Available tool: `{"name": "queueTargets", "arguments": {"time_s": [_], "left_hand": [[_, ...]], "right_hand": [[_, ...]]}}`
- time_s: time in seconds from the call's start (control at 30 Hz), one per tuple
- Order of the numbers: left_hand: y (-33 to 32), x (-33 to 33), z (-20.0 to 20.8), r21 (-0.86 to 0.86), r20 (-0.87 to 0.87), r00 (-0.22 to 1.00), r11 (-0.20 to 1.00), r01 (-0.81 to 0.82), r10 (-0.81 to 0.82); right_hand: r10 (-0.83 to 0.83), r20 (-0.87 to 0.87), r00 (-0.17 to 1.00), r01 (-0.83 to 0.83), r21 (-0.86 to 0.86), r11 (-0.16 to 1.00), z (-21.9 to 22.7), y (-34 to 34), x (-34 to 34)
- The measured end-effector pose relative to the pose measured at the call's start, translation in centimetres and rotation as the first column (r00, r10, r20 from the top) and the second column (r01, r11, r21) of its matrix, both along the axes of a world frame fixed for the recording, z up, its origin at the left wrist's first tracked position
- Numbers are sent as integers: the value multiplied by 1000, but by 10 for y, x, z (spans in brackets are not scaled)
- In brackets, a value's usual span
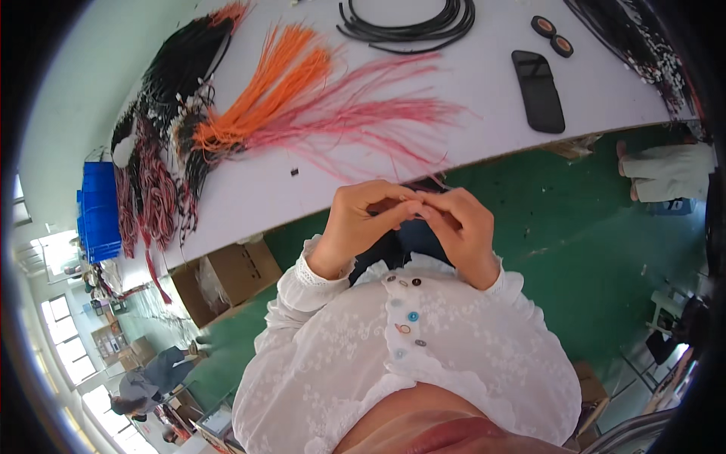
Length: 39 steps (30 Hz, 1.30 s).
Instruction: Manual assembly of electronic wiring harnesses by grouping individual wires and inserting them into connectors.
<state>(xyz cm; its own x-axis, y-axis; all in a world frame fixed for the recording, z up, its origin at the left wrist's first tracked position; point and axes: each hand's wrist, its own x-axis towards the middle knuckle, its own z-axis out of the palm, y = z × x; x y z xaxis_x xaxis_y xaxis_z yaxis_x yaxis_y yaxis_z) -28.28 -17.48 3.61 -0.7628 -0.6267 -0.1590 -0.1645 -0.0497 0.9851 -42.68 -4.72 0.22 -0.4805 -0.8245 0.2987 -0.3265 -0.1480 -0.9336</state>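
Observation:
My left hand [363, 222] and my right hand [463, 225] meet fingertip to fingertip just off the near edge of the white table [249, 193]. Both are closed in a pinch. Whatever sits between the fingers is too small and too covered to name. Just beyond my hands, the loose ends of a bundle of pink wires [355, 115] fan out over the tabletop. A bundle of orange wires [265, 98] lies to their left. One small dark piece [295, 172] rests on the table left of my hands.
Black cable bundles [185, 60] and coiled red-black wires [157, 181] fill the table's left end. Black tubing [408, 34], a phone [538, 91] and tape rolls [552, 35] lie farther back. Below stand a blue bin [98, 212] and a cardboard box [234, 276]. Another person [155, 378] is at lower left.

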Motion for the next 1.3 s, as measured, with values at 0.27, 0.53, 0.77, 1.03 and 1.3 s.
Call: {"name": "queueTargets", "arguments": {"time_s": [0.27, 0.53, 0.77, 1.03, 1.3], "left_hand": [[-88, -94, -15, -512, 63, 870, 732, 449, -489], [-196, -231, -89, -925, 220, 972, 332, 184, 76], [-177, -234, -12, -875, -20, 999, 483, -41, 47], [-26, -8, 24, -936, 89, 982, 322, 139, -165], [29, 79, 25, 100, 154, 987, 994, -50, 35]], "right_hand": [[-208, 137, 969, 203, 47, 978, -32, 6, -53], [-330, 375, 867, 268, 208, 941, -34, 16, -86], [-312, 527, 791, 243, 197, 950, -20, 29, -90], [303, 902, 306, -3, -317, 948, -13, -2, -105], [763, 476, 438, -773, -233, 590, -14, -12, 14]]}}
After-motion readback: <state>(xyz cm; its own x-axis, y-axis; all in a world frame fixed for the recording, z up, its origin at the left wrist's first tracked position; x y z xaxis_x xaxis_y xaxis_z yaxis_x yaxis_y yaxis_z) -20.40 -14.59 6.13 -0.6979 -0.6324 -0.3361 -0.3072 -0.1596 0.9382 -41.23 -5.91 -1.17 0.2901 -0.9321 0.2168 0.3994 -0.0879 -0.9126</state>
